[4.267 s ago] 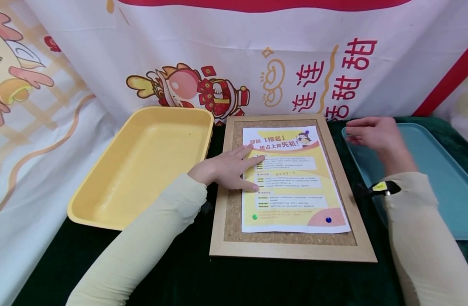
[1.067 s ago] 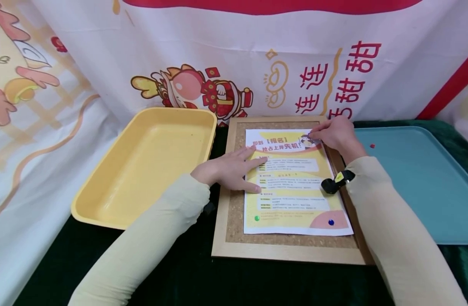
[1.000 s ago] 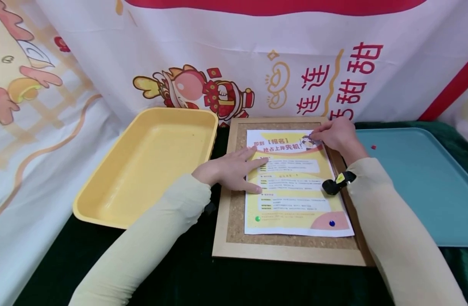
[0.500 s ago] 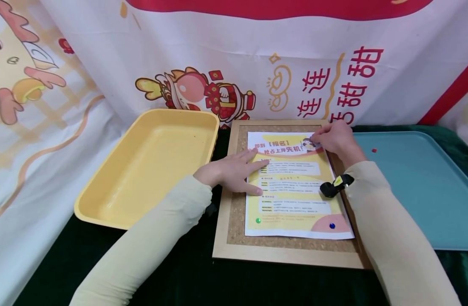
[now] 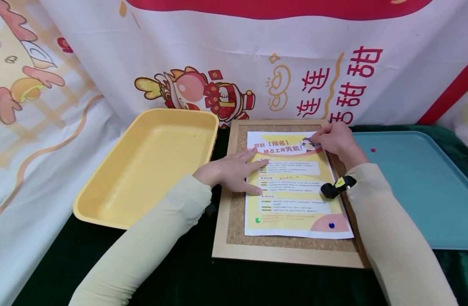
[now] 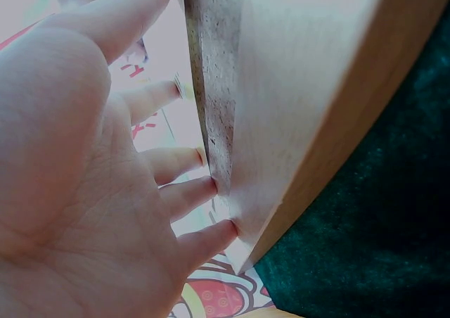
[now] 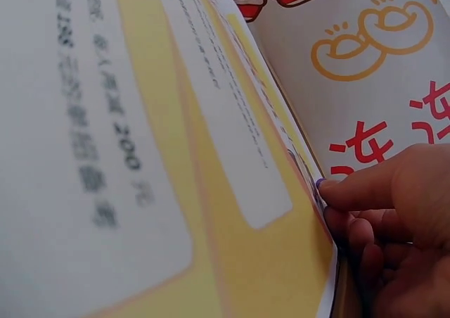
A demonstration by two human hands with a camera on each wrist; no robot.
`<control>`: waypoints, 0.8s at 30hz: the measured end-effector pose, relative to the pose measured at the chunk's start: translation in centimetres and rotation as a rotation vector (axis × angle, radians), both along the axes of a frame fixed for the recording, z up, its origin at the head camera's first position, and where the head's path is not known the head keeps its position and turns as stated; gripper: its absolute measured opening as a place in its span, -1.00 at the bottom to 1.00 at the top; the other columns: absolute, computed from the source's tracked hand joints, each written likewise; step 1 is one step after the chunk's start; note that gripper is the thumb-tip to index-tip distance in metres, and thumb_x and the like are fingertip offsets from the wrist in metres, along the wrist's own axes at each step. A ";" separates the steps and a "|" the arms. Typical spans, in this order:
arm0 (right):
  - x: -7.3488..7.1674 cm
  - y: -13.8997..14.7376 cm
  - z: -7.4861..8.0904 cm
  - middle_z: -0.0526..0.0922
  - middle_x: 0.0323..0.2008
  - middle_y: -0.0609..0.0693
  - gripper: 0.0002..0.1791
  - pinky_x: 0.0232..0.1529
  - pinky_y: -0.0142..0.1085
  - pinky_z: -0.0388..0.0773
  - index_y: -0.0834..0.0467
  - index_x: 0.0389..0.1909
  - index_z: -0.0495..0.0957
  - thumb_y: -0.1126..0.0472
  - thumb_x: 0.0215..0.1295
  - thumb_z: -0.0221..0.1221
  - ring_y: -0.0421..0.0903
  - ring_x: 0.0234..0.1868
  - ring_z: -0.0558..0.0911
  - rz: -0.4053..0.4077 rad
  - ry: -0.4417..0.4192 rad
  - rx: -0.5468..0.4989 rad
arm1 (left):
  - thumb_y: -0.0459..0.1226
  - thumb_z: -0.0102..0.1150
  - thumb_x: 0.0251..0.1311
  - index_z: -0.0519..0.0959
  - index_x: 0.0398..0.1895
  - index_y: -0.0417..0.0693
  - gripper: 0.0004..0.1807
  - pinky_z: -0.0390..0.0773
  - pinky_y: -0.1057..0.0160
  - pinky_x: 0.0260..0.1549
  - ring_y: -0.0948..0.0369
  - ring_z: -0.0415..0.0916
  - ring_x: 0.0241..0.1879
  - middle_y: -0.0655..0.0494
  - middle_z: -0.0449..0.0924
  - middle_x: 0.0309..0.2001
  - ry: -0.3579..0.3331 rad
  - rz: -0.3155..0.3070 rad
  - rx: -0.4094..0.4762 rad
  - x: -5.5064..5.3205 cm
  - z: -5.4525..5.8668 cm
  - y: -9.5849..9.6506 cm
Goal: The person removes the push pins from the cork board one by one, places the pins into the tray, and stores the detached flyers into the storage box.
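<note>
A printed yellow-and-white poster [image 5: 287,187] lies on a wood-framed corkboard [image 5: 234,238]. Spread fingers of my left hand [image 5: 234,173] rest on the poster's left side; the left wrist view shows them straight beside the frame. At the poster's upper right corner, my right hand [image 5: 338,138] pinches a small purple thumbtack [image 7: 320,183] against the sheet, mostly covered by the fingertips. Near the poster's bottom edge sit a green thumbtack [image 5: 258,220] at left and a blue thumbtack [image 5: 331,225] at right.
A deep yellow tray [image 5: 92,212] stands left of the board. To the right lies a flat blue tray [image 5: 421,191] bearing a small red thumbtack [image 5: 373,150]. Dark green cloth [image 5: 172,276] covers the table, and a printed white curtain [image 5: 218,38] hangs behind.
My right hand has moved left from over the blue tray to the poster's upper right corner, uncovering the red thumbtack, and has stayed there. My left hand has kept its place.
</note>
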State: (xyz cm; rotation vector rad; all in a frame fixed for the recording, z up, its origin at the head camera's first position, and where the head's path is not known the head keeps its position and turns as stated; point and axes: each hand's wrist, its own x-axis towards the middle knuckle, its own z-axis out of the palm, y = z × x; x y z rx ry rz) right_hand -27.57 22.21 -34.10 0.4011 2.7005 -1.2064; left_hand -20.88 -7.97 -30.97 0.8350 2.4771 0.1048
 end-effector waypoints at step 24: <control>1.8 1.1 0.0 0.47 0.30 0.30 -0.64 0.17 -0.06 0.43 0.26 0.15 0.66 0.08 0.59 0.19 0.20 0.31 0.35 0.061 0.041 -0.060 | 0.30 0.13 0.42 -0.11 0.77 0.33 0.01 -0.18 -0.14 0.71 -0.02 -0.47 0.77 -0.01 -0.43 0.78 0.008 -0.003 -0.006 0.0 0.0 0.0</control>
